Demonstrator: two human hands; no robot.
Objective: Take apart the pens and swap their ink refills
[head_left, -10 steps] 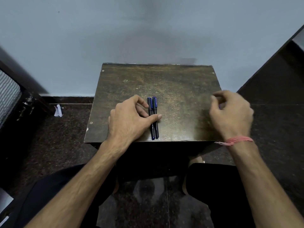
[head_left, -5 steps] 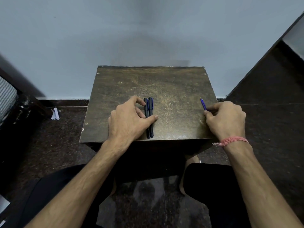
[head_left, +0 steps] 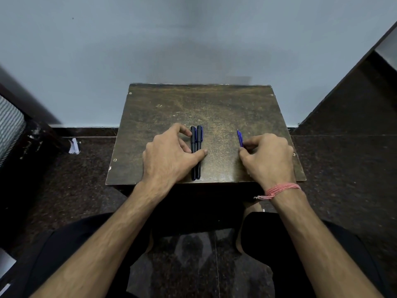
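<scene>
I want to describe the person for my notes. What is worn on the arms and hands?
Both forearms are bare, with no sleeves, gloves, rings or watch in view. The left hand has nothing on it. The right hand has a band of pink-red thread wound around the wrist, with loose frayed ends.

The far half of the worktop lay bare, giving open passage from edge to edge up to the wall behind it. Nearer, two pens lay side by side, touching, lengthwise at the middle, with the left hand resting against them and its thumb across them. A clear strip ran between the pens and the right hand, which held a thin blue refill at the right side.
</scene>
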